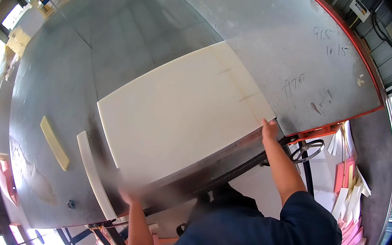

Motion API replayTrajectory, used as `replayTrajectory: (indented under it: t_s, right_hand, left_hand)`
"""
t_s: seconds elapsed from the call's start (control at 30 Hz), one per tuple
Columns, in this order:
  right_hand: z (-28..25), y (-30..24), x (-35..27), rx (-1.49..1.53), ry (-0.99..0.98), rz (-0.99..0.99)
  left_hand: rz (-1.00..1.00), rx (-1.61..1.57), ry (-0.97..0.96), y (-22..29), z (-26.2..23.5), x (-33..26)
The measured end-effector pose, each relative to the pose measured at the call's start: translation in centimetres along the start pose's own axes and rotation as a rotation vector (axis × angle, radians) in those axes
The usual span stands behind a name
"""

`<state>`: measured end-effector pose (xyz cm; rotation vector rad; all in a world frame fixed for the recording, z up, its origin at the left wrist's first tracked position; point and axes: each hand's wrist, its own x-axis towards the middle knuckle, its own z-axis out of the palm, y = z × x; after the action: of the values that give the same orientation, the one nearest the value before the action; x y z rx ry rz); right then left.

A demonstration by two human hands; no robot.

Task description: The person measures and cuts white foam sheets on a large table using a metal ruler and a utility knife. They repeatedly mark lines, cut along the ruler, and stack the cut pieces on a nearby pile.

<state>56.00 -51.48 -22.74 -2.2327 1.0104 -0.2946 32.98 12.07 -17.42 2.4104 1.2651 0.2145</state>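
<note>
A large cream-white foam sheet lies flat on a grey metal table. My right hand rests on the sheet's near right corner, fingers on its edge. At the sheet's near left corner is my left hand, blurred by motion, so its grip is unclear. A metal ruler strip runs along the table's near edge just below the sheet.
A long white foam strip and a short yellowish strip lie on the table left of the sheet. The table's right edge is red-orange. Pink and white foam offcuts pile on the floor at right. A handwheel sits under the table.
</note>
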Motion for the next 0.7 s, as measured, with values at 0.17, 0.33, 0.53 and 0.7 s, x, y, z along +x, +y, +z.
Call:
replayTrajectory:
  t_s: [0.17,0.33,0.53,0.7]
  right_hand:
    - [0.5,-4.1,2.7,0.756,-0.154,0.686]
    - [-2.9,-11.0,6.7,1.244,-0.448,0.449]
    - [-11.7,-18.1,1.9,1.702,-1.068,0.127]
    - [-7.3,-13.6,-2.2,1.366,-0.734,0.347]
  left_hand:
    - [-0.200,0.237,-0.101,-0.4,-2.0,1.1]
    - [-0.324,0.293,-0.151,3.0,-3.0,0.2]
    - [-0.274,0.336,-0.177,2.5,-3.7,0.0]
    - [-0.360,0.240,-0.155,2.7,-3.2,0.4]
